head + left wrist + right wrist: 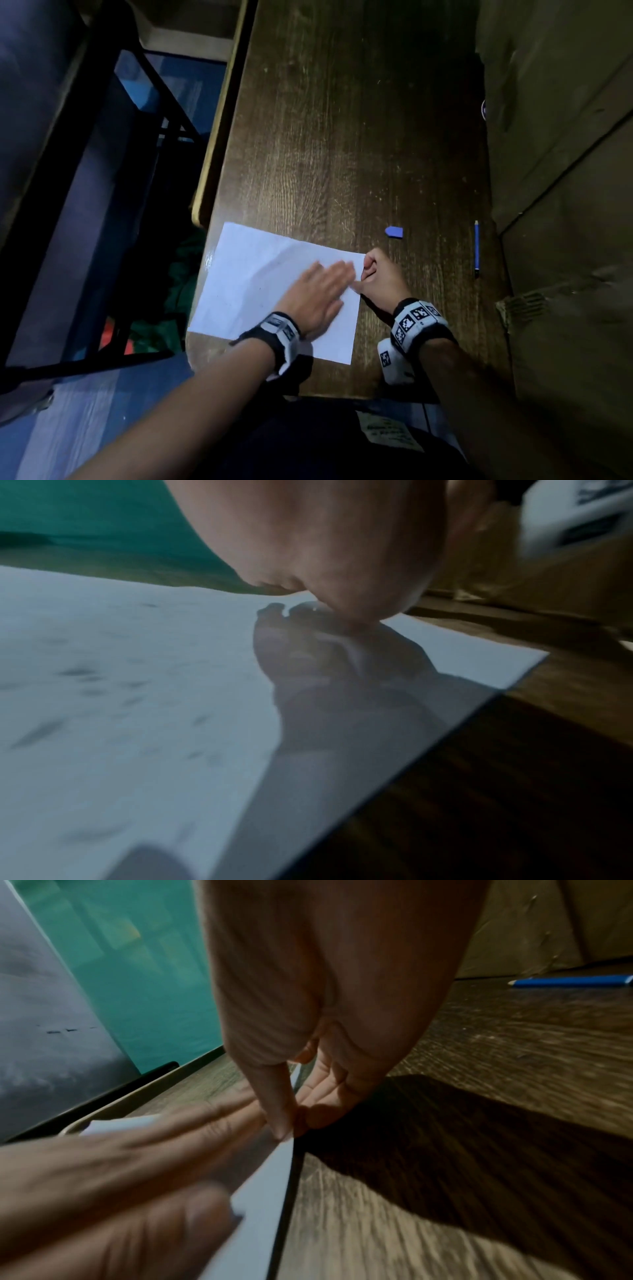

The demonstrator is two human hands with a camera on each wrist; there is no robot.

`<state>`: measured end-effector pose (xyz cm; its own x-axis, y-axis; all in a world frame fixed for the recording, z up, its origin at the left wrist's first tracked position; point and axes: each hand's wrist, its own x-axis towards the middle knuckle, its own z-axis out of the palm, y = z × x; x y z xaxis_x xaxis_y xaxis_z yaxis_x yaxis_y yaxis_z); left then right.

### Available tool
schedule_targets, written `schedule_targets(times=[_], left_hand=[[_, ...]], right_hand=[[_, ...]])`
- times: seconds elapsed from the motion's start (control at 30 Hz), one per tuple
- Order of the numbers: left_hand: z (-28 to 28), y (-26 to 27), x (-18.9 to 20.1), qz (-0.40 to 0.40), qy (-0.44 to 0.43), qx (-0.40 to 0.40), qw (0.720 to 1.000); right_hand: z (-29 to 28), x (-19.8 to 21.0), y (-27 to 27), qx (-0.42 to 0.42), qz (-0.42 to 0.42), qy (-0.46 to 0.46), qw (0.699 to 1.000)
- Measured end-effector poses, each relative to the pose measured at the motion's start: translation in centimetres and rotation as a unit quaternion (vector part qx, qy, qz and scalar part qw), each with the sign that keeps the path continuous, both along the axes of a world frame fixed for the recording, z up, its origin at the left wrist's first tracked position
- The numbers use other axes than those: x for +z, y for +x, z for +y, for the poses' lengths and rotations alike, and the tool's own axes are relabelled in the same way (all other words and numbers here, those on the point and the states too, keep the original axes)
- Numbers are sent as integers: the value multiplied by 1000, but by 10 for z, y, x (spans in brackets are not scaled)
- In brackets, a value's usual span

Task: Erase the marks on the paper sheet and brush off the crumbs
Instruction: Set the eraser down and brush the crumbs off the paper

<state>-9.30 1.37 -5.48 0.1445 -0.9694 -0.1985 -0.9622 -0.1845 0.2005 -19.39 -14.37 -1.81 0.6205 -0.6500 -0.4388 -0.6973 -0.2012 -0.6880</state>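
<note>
1. Right now my left hand (pixel 317 291) lies flat on the paper sheet (pixel 250 274), fingers straight & spread, pointing toward the sheet's far right corner. It looks blurred in the head & right wrist views.
2. My right hand (pixel 378 274) sits at the sheet's right edge, near the far corner. Thumb & forefinger are curled & pinch that edge; the right wrist view shows the fingertips (pixel 284 1129) meeting on the paper's edge (pixel 270 1172).
3. Sheet lies on the wooden table (pixel 342 137), at the near left part, tilted a bit; its left side reaches the table's left edge. Near the pinch the edge looks slightly raised off the wood.
4. Left wrist view: faint grey smudges (pixel 78 672) dot the paper (pixel 137 723); too blurred to tell marks from crumbs. My hand's shadow (pixel 342 683) falls across the sheet there.
5. Blue eraser (pixel 394 232) sits on the table just beyond the sheet's far right corner, apart from both hands.
6. Blue pencil (pixel 476 248) lies further right, near the wall side, pointing away from me; also seen in the right wrist view (pixel 572 981).
7. Both wrists wear bands w/ black-&-white tags (pixel 416 317).
</note>
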Motion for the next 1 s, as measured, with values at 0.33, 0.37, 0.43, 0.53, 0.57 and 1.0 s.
schedule_targets(times=[0.33, 0.37, 0.43, 0.53, 0.57, 1.0], left_hand=[[22, 74, 11, -83, 62, 265, 959], [15, 62, 12, -74, 48, 224, 971], [8, 26, 6, -26, 23, 86, 996], [20, 6, -8, -17, 39, -3, 999], [27, 15, -10, -29, 32, 41, 998], [29, -7, -10, 25, 0, -9, 1000]], right_hand=[[-3, 3, 0, 21, 29, 8, 999], [-3, 4, 1, 20, 32, 10, 999], [-3, 5, 2, 21, 35, 7, 999], [-4, 5, 3, 32, 41, 6, 999], [-4, 5, 4, 37, 44, 5, 998], [2, 5, 17, 69, 16, -37, 997]])
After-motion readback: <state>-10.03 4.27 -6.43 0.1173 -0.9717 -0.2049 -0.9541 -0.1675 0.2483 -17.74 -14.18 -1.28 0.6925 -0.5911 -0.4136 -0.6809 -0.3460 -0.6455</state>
